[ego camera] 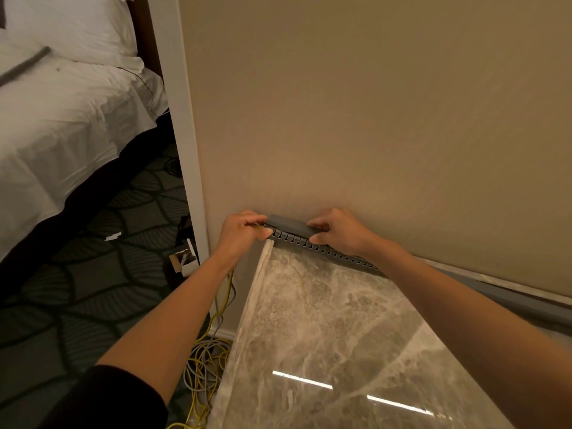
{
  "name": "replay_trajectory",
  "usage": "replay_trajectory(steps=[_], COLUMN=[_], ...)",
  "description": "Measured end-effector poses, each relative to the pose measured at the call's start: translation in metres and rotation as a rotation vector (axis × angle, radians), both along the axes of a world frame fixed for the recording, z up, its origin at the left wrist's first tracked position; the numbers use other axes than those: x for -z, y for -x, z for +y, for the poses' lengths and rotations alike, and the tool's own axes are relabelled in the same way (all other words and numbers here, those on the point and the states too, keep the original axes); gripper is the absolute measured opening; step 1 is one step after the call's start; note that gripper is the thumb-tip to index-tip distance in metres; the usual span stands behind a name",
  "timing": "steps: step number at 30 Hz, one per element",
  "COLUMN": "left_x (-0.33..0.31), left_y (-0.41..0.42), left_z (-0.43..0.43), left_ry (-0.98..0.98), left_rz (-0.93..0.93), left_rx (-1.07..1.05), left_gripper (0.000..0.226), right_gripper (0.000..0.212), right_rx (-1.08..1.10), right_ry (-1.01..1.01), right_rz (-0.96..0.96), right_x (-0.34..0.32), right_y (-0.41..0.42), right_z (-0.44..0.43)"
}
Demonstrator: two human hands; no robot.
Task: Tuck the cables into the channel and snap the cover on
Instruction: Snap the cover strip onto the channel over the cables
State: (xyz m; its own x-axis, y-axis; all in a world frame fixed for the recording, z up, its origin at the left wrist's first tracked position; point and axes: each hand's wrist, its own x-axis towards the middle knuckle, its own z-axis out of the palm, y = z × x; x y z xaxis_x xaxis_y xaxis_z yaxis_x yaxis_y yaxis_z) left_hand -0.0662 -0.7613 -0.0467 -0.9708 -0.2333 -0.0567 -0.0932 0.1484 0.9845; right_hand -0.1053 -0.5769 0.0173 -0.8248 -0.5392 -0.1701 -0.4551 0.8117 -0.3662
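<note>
A grey slotted cable channel (pixel 309 244) runs along the back of the marble counter against the beige wall. A grey cover (pixel 289 226) lies on top of its left end. My left hand (pixel 243 235) pinches the channel's left end, where a yellow cable (pixel 229 284) leaves and drops to the floor. My right hand (pixel 339 232) grips the cover and channel a little further right, thumb below, fingers on top. Further right, the covered stretch of channel (pixel 507 300) is closed.
The marble counter (pixel 325 335) fills the lower right. Coils of yellow and grey cable (pixel 205 363) lie on the patterned carpet beside it. A small open cardboard box (pixel 184 258) sits by the white door frame. A bed with white linen (pixel 62 119) stands at the left.
</note>
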Motion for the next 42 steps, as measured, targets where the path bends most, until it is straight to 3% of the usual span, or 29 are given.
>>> replay_trajectory(steps=[9,14,17,21,25,32,42], left_x=[-0.002,-0.003,-0.003,-0.002,0.002,-0.006,-0.001], left_y=[0.002,0.001,0.001,0.000,-0.002,0.000,0.002], left_z=[-0.001,-0.002,-0.003,-0.001,-0.004,-0.012,0.006], left_ry=[-0.025,-0.033,-0.020,0.014,0.073,-0.033,-0.004], left_rz=[-0.032,-0.039,-0.030,-0.011,0.016,-0.084,0.018], left_rx=[-0.008,0.000,0.001,0.019,0.123,0.331,0.118], left_gripper=[0.039,0.040,0.041,0.041,0.033,0.033,0.021], right_gripper=[0.026,0.012,0.023,0.039,0.035,0.035,0.026], right_rx=[-0.067,-0.098,-0.069,-0.010,0.005,0.025,-0.010], right_ry=[-0.105,-0.179,-0.195,-0.144,-0.084,-0.020,0.097], right_rz=[0.092,0.067,0.081,0.165,0.134,0.096,0.106], right_x=[-0.002,-0.004,-0.003,0.009,0.016,0.017,0.010], right_y=[-0.002,-0.003,-0.003,-0.010,-0.008,-0.003,-0.003], right_z=[0.001,-0.005,-0.013,-0.028,-0.029,-0.025,-0.015])
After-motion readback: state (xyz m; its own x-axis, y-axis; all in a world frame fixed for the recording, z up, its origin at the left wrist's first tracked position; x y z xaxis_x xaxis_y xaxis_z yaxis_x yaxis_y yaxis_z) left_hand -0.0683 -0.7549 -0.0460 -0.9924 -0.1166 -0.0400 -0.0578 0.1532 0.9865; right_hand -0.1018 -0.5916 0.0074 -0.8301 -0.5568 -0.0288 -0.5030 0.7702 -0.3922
